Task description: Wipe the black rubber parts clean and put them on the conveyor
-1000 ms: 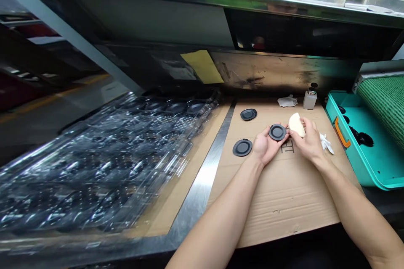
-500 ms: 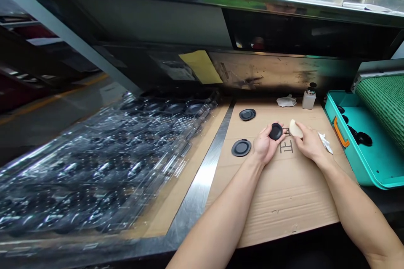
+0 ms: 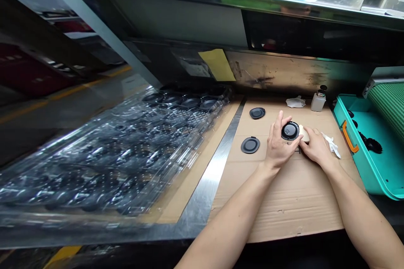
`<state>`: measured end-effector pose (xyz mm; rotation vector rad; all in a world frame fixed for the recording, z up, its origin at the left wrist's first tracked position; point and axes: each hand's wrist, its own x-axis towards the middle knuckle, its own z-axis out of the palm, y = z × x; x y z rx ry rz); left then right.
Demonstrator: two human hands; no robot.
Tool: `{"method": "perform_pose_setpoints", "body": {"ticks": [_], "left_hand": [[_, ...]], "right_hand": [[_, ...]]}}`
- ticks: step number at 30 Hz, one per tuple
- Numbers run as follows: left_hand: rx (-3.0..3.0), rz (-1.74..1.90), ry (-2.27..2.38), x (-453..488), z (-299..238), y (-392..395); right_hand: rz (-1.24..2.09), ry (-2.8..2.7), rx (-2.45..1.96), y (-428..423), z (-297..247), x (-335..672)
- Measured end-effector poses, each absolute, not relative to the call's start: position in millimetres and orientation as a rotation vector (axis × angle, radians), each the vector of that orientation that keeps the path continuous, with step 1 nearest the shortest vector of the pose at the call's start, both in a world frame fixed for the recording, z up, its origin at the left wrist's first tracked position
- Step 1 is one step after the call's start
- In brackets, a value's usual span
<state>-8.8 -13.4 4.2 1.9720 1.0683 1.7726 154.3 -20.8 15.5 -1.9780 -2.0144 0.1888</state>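
Note:
My left hand (image 3: 279, 143) grips a round black plastic disc (image 3: 290, 130) by its rim, a raised ring facing me. Right beside it my right hand (image 3: 315, 145) is closed on a cream-coloured pad (image 3: 304, 134), which meets or nearly meets the disc's right edge. Whether they touch I cannot tell. Two more dark round pieces lie flat on the cardboard to the left: a black disc (image 3: 257, 113) farther back and a grey-black disc (image 3: 250, 145) with a small tab nearer me.
Clear plastic trays (image 3: 126, 147) with dark round pieces spread over the left side. A teal bin (image 3: 383, 172) with black parts stands right, near a green conveyor belt (image 3: 389, 101). At the back are a white bottle (image 3: 318, 101) and crumpled tissue (image 3: 296, 101); another tissue (image 3: 331, 145) lies right.
My left hand has turned the black disc, so its ringed face now shows. The cream pad in my right hand has come close against it. The whole view has shifted slightly.

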Motion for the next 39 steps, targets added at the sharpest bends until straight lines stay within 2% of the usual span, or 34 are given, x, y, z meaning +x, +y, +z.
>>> {"method": "perform_pose_setpoints", "body": {"ticks": [9,15,18,23,27,34,39], "left_hand": [[1.966,1.81,0.996,-7,3,-13],[1.555,1.484,1.138,-11,-1,-7],[1.43,1.446,1.366,-29,-5,27],[1.54,1.362,1.8,-83,2,112],[1.756,1.127,1.68,-121,18,151],[2.074,0.61,1.347,-148,35,172],[2.082,0.475,1.428,-151,24,182]], "right_hand": [[0.154,-2.052,-2.03,-20,17,152],[0.142,-2.039,-2.035,-19,12,155],[0.158,-2.029,-2.049,-17,9,155],[0.171,-2.036,-2.067,-18,7,152],[0.195,-2.024,-2.046,-20,6,151],[0.224,-2.005,-2.008,-18,0,147],[0.244,-1.993,-1.974,-21,-1,144]]}}
